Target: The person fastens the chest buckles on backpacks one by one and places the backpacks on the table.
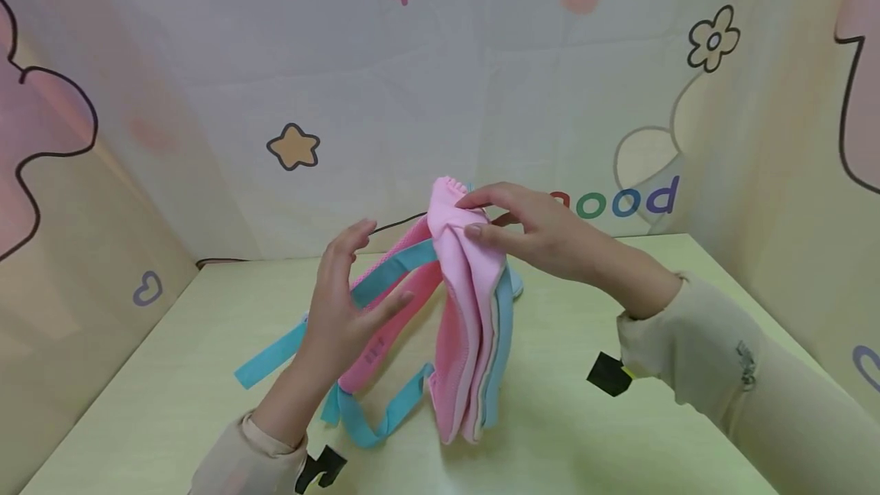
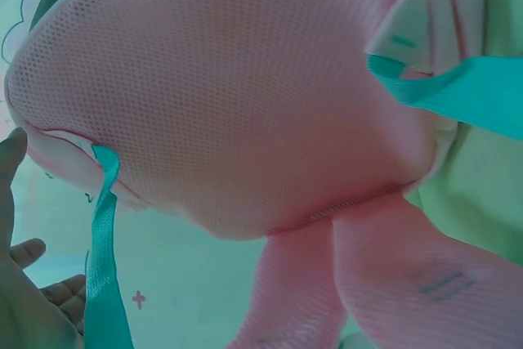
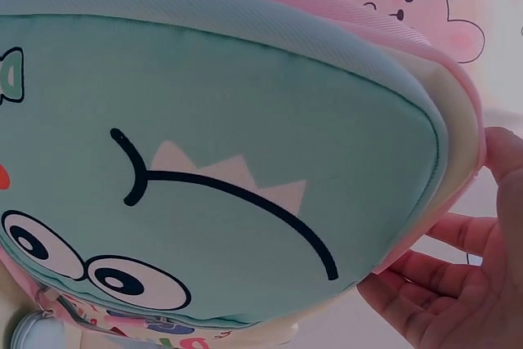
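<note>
A child's pink backpack (image 1: 470, 312) stands on end above the table, seen edge-on in the head view. Its light green front panel (image 3: 245, 243) carries a cartoon face with eyes and pink teeth. Pink mesh covers the back panel (image 2: 221, 96). My right hand (image 1: 550, 231) pinches the upper end of the bag between thumb and fingers. To the left, my left hand (image 1: 337, 308) is held with fingers spread beside a teal strap (image 1: 399, 270), gripping nothing. Pink padded shoulder straps (image 1: 378, 346) hang on that side, with teal webbing looping below.
The pale yellow-green table (image 1: 172, 396) spreads beneath the bag. Behind it hangs a printed cloth backdrop (image 1: 344, 59) with a star and letters. A small light blue round item (image 1: 516, 281) shows behind the backpack. Black pieces (image 1: 609, 374) sit by both cuffs.
</note>
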Demonstrator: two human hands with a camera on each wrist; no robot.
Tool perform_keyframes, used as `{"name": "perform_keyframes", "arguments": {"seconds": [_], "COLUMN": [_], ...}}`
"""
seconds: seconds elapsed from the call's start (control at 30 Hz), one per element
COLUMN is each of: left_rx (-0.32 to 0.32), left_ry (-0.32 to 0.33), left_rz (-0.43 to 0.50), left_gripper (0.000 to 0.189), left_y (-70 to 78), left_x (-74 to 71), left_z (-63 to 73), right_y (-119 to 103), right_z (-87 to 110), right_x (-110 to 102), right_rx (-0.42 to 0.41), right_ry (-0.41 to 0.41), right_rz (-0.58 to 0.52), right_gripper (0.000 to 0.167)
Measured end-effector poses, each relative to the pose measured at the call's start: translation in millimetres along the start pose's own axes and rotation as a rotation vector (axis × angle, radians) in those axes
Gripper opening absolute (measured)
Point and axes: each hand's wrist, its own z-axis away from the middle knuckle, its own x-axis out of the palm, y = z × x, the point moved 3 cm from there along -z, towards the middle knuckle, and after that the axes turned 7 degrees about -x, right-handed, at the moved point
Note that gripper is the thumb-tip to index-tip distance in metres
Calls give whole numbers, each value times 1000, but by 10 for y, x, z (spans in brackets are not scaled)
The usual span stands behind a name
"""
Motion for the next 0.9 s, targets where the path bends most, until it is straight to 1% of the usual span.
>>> {"name": "perform_keyframes", "arguments": {"seconds": [0.1, 0.23, 0.3, 0.4, 0.6, 0.7, 0.8, 0.9], "left_rx": [-32, -64, -98, -167, -315, -372, -389, -368], "left_ry": [-7, 5, 12, 4, -76, -112, -128, -129], "left_rz": [-58, -131, -171, -229, -345, -373, -371, -344], "left_gripper": [82, 85, 86, 86, 88, 89, 90, 89], "left_y": [-53, -120, -159, -215, -275, -298, -299, -285], "left_x": [-8, -13, -18, -33, -68, -61, -46, -24], "left_z": [66, 142, 174, 221, 301, 334, 360, 380], "right_y": [4, 13, 17, 22, 14, 6, 5, 7], "right_z": [7, 9, 10, 10, 17, 23, 30, 38], "right_x": [-3, -4, -3, 0, -2, 1, 2, 0], "right_rx": [10, 13, 11, 10, 1, -1, 1, 6], "right_ry": [-2, -1, 0, -2, 7, 8, 7, 7], "right_rz": [3, 3, -1, -7, -13, -14, -15, -19], "right_gripper": [47, 50, 50, 48, 45, 45, 44, 44]}}
